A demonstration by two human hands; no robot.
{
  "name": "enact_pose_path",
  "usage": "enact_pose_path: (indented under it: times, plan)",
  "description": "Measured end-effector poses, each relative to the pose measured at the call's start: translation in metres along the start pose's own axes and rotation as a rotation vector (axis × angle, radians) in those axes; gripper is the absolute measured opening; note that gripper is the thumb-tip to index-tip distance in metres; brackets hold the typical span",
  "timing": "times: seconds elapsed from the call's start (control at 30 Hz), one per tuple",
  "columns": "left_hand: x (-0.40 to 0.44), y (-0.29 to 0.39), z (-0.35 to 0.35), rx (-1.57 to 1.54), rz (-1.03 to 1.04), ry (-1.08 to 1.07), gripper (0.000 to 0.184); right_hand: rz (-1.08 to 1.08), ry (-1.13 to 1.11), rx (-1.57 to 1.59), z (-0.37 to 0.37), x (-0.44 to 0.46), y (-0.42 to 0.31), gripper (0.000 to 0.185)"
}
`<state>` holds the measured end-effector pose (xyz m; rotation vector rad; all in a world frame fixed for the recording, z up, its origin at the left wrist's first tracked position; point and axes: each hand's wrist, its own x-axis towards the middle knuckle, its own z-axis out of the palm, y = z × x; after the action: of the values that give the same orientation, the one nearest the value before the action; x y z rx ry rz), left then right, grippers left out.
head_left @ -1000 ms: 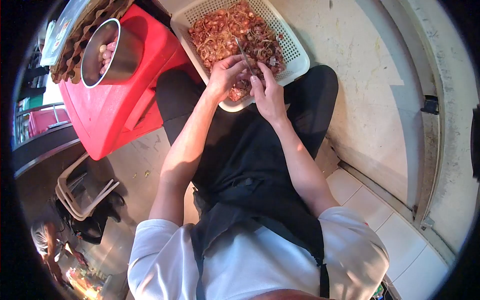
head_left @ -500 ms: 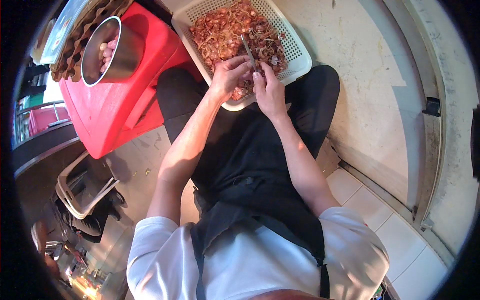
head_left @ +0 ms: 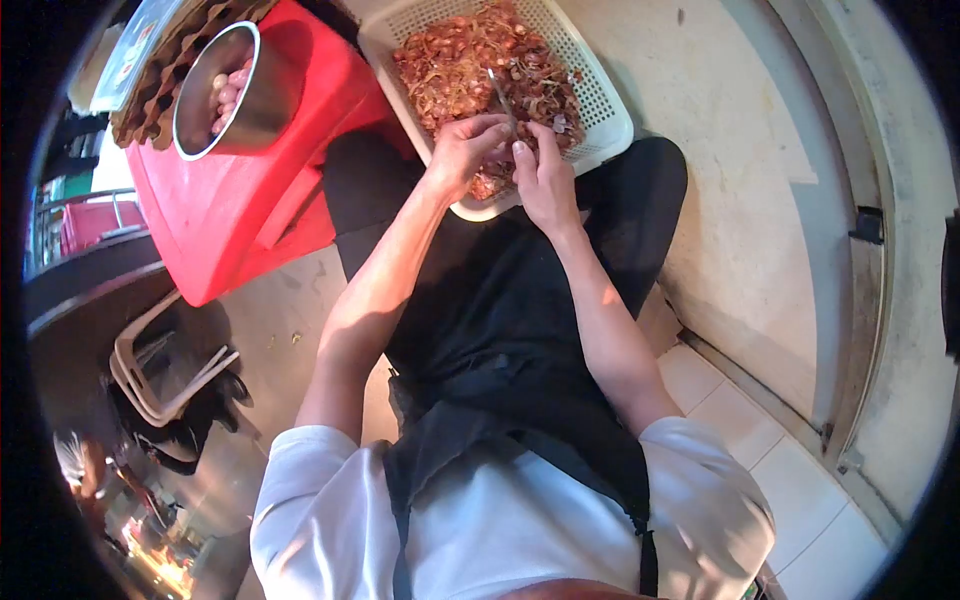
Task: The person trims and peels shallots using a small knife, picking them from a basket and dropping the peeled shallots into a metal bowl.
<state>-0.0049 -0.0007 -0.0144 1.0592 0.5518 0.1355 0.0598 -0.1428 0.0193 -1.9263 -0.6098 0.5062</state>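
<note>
A white plastic basket (head_left: pixel 607 103) full of reddish-brown shallots and loose skins (head_left: pixel 450 70) rests at my lap, between my knees. Over its near part my two hands meet, fingertips almost touching. My right hand (head_left: pixel 546 185) is closed on a small knife (head_left: pixel 502 92), its thin blade pointing away from me over the shallots. Pinched fingers of my left hand (head_left: pixel 462 152) hold what looks like a small shallot, mostly hidden by the fingers. To the left, a metal bowl (head_left: pixel 262 110) contains several peeled pinkish shallots (head_left: pixel 229 98).
The bowl stands on a red plastic box (head_left: pixel 200 225), beside brown egg trays (head_left: pixel 150 115) and a clear container (head_left: pixel 130 60). A pale chair frame (head_left: pixel 130 375) and another person (head_left: pixel 90 465) are at lower left. A pale wall panel (head_left: pixel 745 170) runs along the right.
The view has shifted slightly, moving the basket, bowl and box a little right and up. Both hands keep nearly the same hold, with the knife blade turned slightly.
</note>
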Motion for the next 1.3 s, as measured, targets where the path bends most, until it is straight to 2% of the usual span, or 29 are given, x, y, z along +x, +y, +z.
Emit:
enact_pose_path:
  times: [0.07, 0.17, 0.2, 0.23, 0.27, 0.3, 0.33, 0.37, 0.4, 0.5, 0.6, 0.63, 0.73, 0.77, 0.87, 0.9, 0.97, 1.0, 1.03, 1.07, 1.1, 1.13, 1.17, 1.2, 1.23, 1.3]
  plan:
    - [-0.006, 0.011, 0.011, 0.059, -0.002, 0.066, 0.034, -0.089, 0.034, 0.025, 0.005, 0.004, 0.003, 0.029]
    - [-0.017, 0.027, 0.021, 0.255, -0.103, 0.094, 0.037, 0.037, -0.027, -0.052, 0.004, 0.005, -0.003, 0.029]
    - [-0.006, 0.004, 0.014, 0.042, -0.047, 0.042, 0.037, 0.014, -0.022, -0.031, 0.005, 0.004, -0.003, 0.031]
    - [-0.002, 0.0, 0.013, 0.127, 0.003, 0.043, 0.034, -0.022, -0.02, -0.127, 0.005, 0.007, 0.011, 0.033]
    - [0.0, -0.002, 0.01, 0.234, 0.102, 0.024, 0.03, 0.026, -0.021, -0.058, 0.004, 0.007, 0.011, 0.035]
    - [0.01, -0.015, 0.008, 0.19, 0.223, 0.017, 0.027, -0.062, -0.007, -0.119, 0.001, 0.015, 0.038, 0.037]
    - [0.012, -0.017, 0.005, 0.216, 0.225, 0.015, 0.027, 0.054, -0.012, -0.073, 0.002, 0.006, 0.012, 0.039]
    - [0.004, -0.011, 0.005, 0.043, 0.139, -0.013, 0.027, 0.023, -0.021, -0.024, 0.002, 0.013, 0.033, 0.039]
    - [0.01, -0.015, 0.002, 0.169, 0.244, -0.009, 0.031, 0.065, -0.059, -0.043, 0.001, 0.011, 0.022, 0.037]
    - [0.0, -0.004, 0.006, 0.098, 0.214, -0.041, 0.036, 0.141, -0.072, 0.073, 0.0, 0.003, -0.003, 0.034]
    - [-0.004, 0.0, 0.006, -0.126, 0.098, -0.145, 0.035, 0.16, -0.102, 0.187, 0.002, -0.001, -0.018, 0.032]
    - [-0.014, 0.013, 0.005, -0.08, 0.018, -0.115, 0.033, 0.158, -0.097, 0.205, 0.004, -0.003, -0.02, 0.031]
    - [-0.005, 0.002, 0.01, -0.085, 0.172, -0.139, 0.033, 0.141, -0.075, 0.207, 0.0, 0.001, -0.013, 0.029]
    - [-0.003, 0.003, 0.007, 0.029, 0.164, -0.088, 0.03, 0.158, -0.045, 0.18, 0.001, 0.001, -0.013, 0.028]
    - [-0.003, 0.002, 0.008, 0.08, 0.258, -0.16, 0.03, 0.154, -0.01, 0.178, 0.004, 0.004, -0.007, 0.03]
    - [-0.016, 0.017, 0.007, 0.076, 0.233, -0.158, 0.031, 0.141, -0.011, 0.172, 0.005, 0.006, -0.005, 0.03]
    - [-0.004, 0.001, 0.003, 0.108, 0.248, -0.152, 0.031, 0.195, -0.006, 0.177, 0.005, 0.004, -0.008, 0.032]
    - [-0.001, 0.002, -0.001, 0.299, 0.435, -0.113, 0.031, 0.095, -0.016, 0.219, 0.007, 0.011, 0.02, 0.032]
    - [-0.007, 0.01, 0.004, 0.003, 0.162, -0.188, 0.03, 0.045, -0.013, 0.149, 0.005, 0.014, 0.027, 0.032]
    - [-0.003, 0.007, 0.003, 0.066, 0.154, -0.148, 0.028, -0.037, 0.014, 0.114, 0.008, 0.017, 0.04, 0.03]
    - [0.008, -0.007, -0.001, 0.152, 0.293, -0.163, 0.027, 0.006, 0.002, 0.164, 0.007, 0.013, 0.03, 0.026]
    - [-0.003, 0.009, 0.005, 0.185, 0.237, -0.142, 0.027, 0.05, -0.007, 0.214, 0.005, 0.009, 0.021, 0.023]
    - [0.002, 0.0, -0.001, 0.089, 0.249, -0.223, 0.027, 0.014, 0.006, 0.23, 0.006, 0.009, 0.019, 0.02]
    - [-0.005, 0.01, 0.005, 0.137, 0.202, -0.201, 0.027, -0.021, 0.036, 0.131, 0.004, 0.01, 0.021, 0.029]
    - [-0.006, 0.012, 0.007, 0.202, 0.23, -0.166, 0.026, 0.098, 0.022, 0.174, 0.0, 0.003, -0.002, 0.029]
    - [-0.008, 0.01, 0.011, 0.111, 0.173, -0.194, 0.03, 0.139, 0.012, 0.319, -0.002, 0.002, 0.0, 0.029]
